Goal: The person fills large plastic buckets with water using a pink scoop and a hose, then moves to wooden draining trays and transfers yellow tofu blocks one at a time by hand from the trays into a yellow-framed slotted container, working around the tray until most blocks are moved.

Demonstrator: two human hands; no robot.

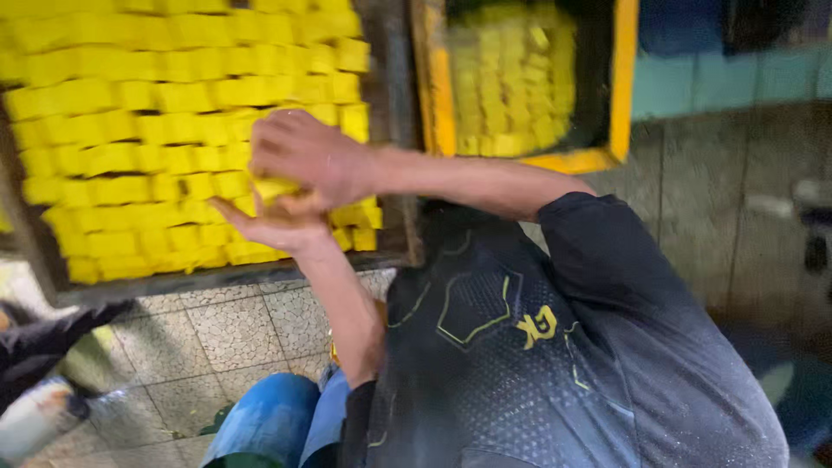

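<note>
Pressing one soft yellow rectangular block (279, 188) at frame centre-left, left hand (276, 227) cupped under, right hand (305, 156) clamped over; its long axis is hidden. Two trays visible: dark wooden tray (394, 130), orange-rimmed tray (620, 87).

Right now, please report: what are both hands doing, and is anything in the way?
Left hand palm up under a yellow block. Right hand pressed on top. Rows of yellow blocks on the tray behind. Nothing in the way.
</note>
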